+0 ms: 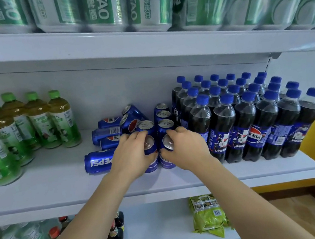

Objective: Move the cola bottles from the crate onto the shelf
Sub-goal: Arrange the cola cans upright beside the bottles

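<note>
Cola bottles (252, 118), dark with blue caps and blue labels, already stand upright in tight rows on the right of the middle shelf (52, 195); no crate is in view. Just left of them, the left hand (131, 157) curls round one upright blue can (151, 156) and the right hand (186, 147) round its neighbour (167, 154), apparently tidying cans rather than shelving bottles. More cans lie tipped over farther left. Next comes fetching further bottles, if any remain.

Left hand (132, 155) and right hand (186, 148) each gripping an upright blue can beside the cola bottles (250, 119) on the shelf (62, 192).
</note>
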Demonstrator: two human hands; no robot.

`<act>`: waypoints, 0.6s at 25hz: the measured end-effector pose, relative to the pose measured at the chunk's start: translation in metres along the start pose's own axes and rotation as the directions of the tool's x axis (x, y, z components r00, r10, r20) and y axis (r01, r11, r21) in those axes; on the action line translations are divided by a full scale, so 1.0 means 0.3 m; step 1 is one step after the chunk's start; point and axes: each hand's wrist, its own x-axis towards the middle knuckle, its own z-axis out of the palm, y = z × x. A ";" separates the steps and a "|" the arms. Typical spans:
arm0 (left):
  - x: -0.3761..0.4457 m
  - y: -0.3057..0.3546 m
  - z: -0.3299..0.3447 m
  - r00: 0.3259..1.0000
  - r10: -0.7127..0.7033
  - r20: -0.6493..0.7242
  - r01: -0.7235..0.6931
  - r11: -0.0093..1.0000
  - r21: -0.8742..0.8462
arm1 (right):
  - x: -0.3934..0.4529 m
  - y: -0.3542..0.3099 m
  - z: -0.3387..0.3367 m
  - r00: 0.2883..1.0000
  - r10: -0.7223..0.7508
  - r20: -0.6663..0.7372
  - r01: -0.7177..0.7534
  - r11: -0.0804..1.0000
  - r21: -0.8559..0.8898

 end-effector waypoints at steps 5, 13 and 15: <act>0.047 -0.008 0.006 0.999 0.006 0.047 -0.005 1.000 -0.015 | 0.061 0.014 -0.018 0.995 -0.068 0.075 0.072 0.996 -0.059; 0.073 -0.048 0.004 0.991 0.009 0.130 0.011 0.989 -0.150 | 0.092 -0.004 -0.033 0.981 -0.083 0.176 0.112 0.980 -0.163; 0.076 -0.052 0.000 0.988 -0.001 0.153 0.027 0.985 -0.168 | 0.098 -0.015 -0.053 0.978 -0.095 0.188 0.132 0.972 -0.196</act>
